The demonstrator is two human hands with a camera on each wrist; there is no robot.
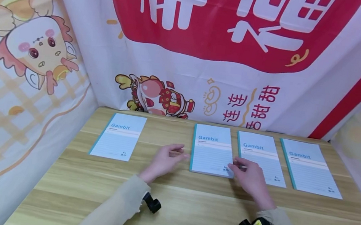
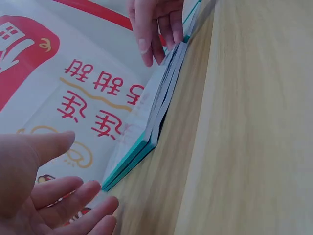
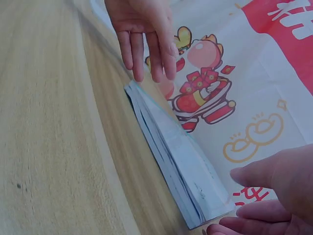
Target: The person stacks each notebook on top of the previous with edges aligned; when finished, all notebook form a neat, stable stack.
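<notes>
A stack of light blue Gambit notebooks (image 1: 213, 151) lies flat on the table; in the left wrist view two teal spines (image 2: 129, 164) show one above the other. My left hand (image 1: 167, 160) hovers just left of the spines, its thumb and fingers spread apart with nothing between them. At the stack's lower right corner is my right hand (image 1: 251, 176), thumb over the cover's edge in the head view. Its fingers look relaxed in the right wrist view, where the stack's page edges (image 3: 156, 142) show; whether they touch the paper I cannot tell.
One notebook (image 1: 118, 136) lies apart on the left. To the right lie a second notebook (image 1: 261, 151), partly behind my right hand, and a third notebook (image 1: 309, 167). A printed cloth (image 1: 173, 61) hangs along the wooden table's (image 1: 187, 213) back edge.
</notes>
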